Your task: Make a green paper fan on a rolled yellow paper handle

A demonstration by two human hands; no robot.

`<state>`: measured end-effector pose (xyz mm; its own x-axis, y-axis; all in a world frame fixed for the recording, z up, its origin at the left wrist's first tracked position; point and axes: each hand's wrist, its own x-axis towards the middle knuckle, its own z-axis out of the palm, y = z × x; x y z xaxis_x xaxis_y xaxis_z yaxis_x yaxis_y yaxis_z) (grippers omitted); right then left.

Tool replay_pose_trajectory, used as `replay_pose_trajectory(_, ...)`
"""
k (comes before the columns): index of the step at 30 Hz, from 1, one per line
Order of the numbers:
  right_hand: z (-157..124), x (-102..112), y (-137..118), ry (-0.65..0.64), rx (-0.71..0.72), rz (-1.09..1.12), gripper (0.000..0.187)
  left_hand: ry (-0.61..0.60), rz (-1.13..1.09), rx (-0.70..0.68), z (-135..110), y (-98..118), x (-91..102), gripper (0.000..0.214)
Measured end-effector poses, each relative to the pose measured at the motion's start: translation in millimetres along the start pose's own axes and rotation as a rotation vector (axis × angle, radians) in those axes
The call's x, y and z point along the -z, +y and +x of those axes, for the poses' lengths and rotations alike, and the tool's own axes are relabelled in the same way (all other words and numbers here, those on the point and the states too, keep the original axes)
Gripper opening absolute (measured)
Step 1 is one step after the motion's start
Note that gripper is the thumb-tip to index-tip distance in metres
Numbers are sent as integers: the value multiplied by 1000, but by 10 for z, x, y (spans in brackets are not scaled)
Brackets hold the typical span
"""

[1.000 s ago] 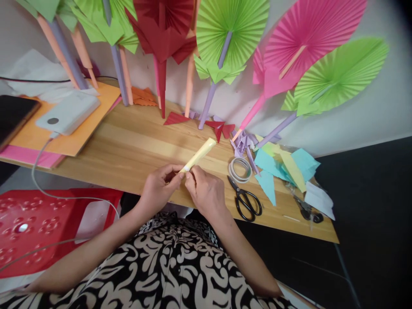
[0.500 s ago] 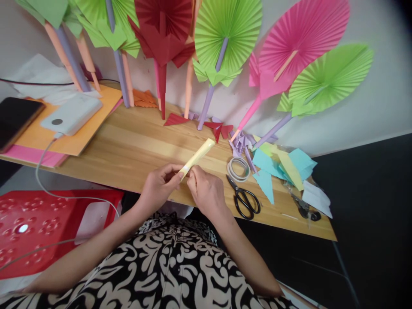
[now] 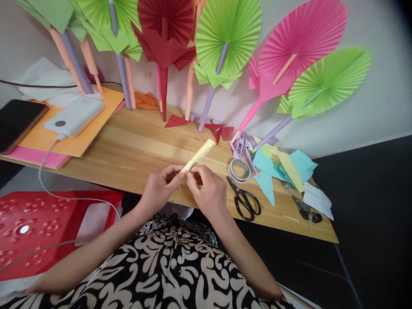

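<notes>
A narrow pale-yellow paper roll (image 3: 201, 153) points up and to the right over the table. My left hand (image 3: 158, 185) pinches its lower end between thumb and fingers. My right hand (image 3: 208, 189) is closed at the same end, its thumb and fingertips pressed against the roll beside a small white patch, perhaps tape. Just right of that hand lie a roll of tape (image 3: 238, 171) and black-handled scissors (image 3: 247, 202), neither one touched.
Several pleated paper fans, among them a green one (image 3: 229, 32) and a pink one (image 3: 304, 40), lean on the wall. Blue paper scraps (image 3: 265, 185) lie rightward. A power bank (image 3: 75, 116) and a phone (image 3: 21, 122) lie left; a red stool (image 3: 61, 240) stands below.
My right hand's fingers have loosened from a tight curl and shifted slightly, showing more of the white patch. My left hand keeps its hold, and the roll stays nearly in place.
</notes>
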<state>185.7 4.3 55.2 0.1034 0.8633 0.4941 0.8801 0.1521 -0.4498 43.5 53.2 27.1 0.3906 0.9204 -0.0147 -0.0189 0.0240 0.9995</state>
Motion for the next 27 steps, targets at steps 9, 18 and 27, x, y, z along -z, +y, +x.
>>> replay_pose_trajectory(9,-12,-5,8,-19,-20,-12,11,21,0,-47,-7,-15,-28,23)
replay_pose_trajectory(18,-29,-8,-14,-24,-47,118,10,-4,-1,1,-28,42,-22,23)
replay_pose_trajectory(27,-94,45,36,10,-71,147,14,12,-24,35,1,56,-34,23)
